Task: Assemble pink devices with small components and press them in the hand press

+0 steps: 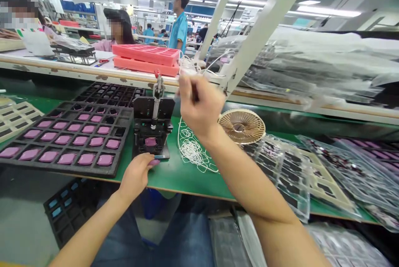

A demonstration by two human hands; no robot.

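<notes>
Down at the near edge of the green table [174, 177], a small purple part [155, 162] lay flat, its long axis running left to right, just in front of the base of a black press fixture [152, 132]. The left hand [136, 173] pinched it at the fingertips, the grip closed lightly on its near end, the palm turned down and the forearm coming up from the lower left. Another purple piece [151, 141] sat in the nest of the fixture, below an upright metal lever with a red knob [157, 73].

The right hand [199, 107] was raised beside the lever, the wrist bent and the back of the hand toward the camera; its fingers were curled in, with something dark showing between them, though motion blur hid what it was.

Left of the fixture, a black compartment tray [67, 165] held rows of purple pieces, most pockets filled and a few at the back bare. Behind it lay a second black tray [107, 94] whose pockets looked dark. A heap of white cord loops [191, 150] lay just right of the fixture, beside a small round fan [241, 126]. Clear plastic blister trays [280, 167] overlapped further right. Pink trays [145, 59] were stacked on the far table, where other people sat.
</notes>
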